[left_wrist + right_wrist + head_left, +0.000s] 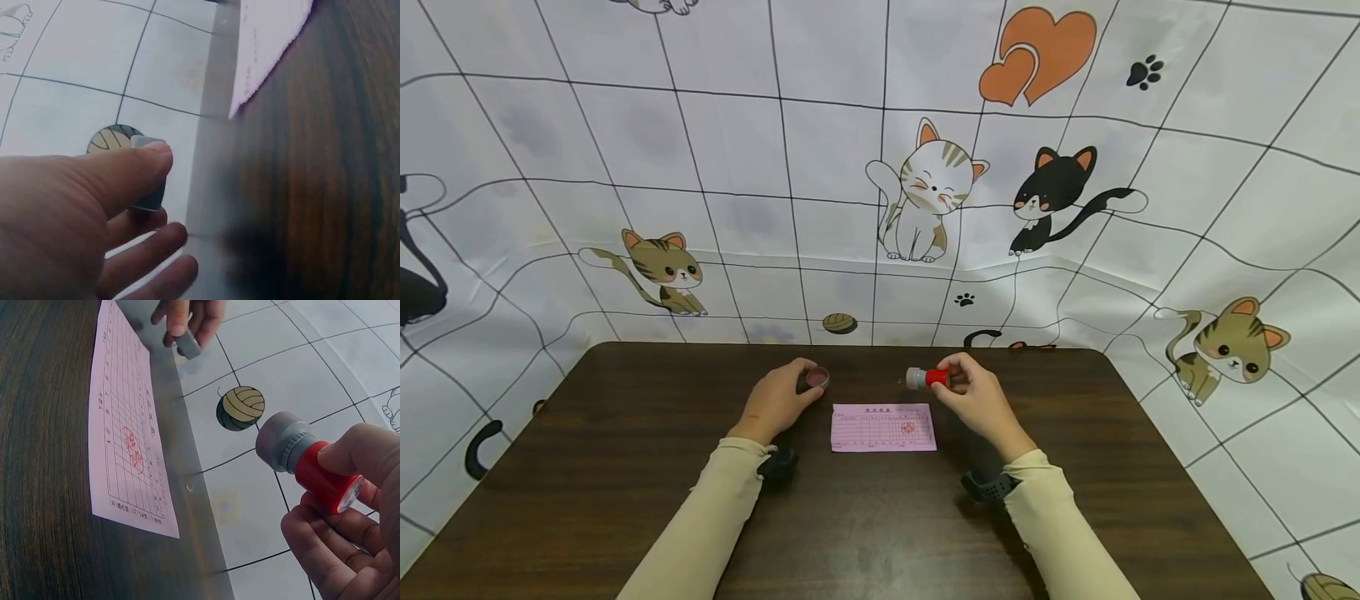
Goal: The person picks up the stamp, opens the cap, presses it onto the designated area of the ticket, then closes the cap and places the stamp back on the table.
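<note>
My left hand (769, 404) pinches a small round grey cap (817, 377) between thumb and fingers, its reddish inside facing up in the head view. In the left wrist view the cap (149, 199) is partly covered by the thumb. My right hand (983, 400) grips a red self-inking stamp (936, 378) by its body. The stamp's grey end points left toward the cap, and the two are apart. Between and below the hands lies a pink printed form (880, 443), bearing a round red stamp mark (132, 450) on its right part.
The dark wooden table (625, 492) carries the form. Behind it and along the sides hangs a white sheet (827, 150) with black grid lines and cartoon cats. Black straps (778, 463) sit on both wrists.
</note>
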Demonstrator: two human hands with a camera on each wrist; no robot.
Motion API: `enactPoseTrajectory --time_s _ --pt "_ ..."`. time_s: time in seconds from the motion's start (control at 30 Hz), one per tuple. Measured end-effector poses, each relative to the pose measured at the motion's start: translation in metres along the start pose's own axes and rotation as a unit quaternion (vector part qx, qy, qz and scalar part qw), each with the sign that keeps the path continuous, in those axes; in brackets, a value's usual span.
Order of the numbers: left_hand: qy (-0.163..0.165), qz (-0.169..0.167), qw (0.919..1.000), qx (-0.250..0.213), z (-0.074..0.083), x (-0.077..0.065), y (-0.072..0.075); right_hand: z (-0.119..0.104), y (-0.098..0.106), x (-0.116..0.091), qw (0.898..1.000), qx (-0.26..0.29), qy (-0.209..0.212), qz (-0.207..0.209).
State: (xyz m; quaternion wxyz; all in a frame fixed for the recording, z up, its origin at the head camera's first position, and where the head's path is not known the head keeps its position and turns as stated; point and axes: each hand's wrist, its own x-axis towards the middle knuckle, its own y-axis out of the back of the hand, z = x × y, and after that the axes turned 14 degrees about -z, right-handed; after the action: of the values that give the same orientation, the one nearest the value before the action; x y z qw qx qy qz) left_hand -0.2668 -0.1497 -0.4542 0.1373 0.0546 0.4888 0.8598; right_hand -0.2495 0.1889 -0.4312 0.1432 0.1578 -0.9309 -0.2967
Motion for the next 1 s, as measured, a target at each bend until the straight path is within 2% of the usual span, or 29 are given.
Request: enactPoseTrajectory --time_s 0.37,0.63,0.8,1.0 --pt "-0.055 0.031 0.998 0.008 0.018 -0.002 0.008 -0.006 -0.002 -0.001 1.0 0.004 0.005 -0.002" --pt "-0.067 0.053 0.9959 -0.031 0.027 -0.004 0.012 -0.008 -0.003 -0.001 1.0 0.005 0.015 0.001" --pt "-0.092 0.07 0.9933 -0.01 0.031 -0.006 0.015 -0.009 -0.003 -0.001 1.0 0.005 0.017 0.001" --pt "-0.122 0.065 0.9897 -0.037 0.035 -0.008 0.018 -0.012 -0.003 -0.001 1.0 0.007 0.03 0.0"
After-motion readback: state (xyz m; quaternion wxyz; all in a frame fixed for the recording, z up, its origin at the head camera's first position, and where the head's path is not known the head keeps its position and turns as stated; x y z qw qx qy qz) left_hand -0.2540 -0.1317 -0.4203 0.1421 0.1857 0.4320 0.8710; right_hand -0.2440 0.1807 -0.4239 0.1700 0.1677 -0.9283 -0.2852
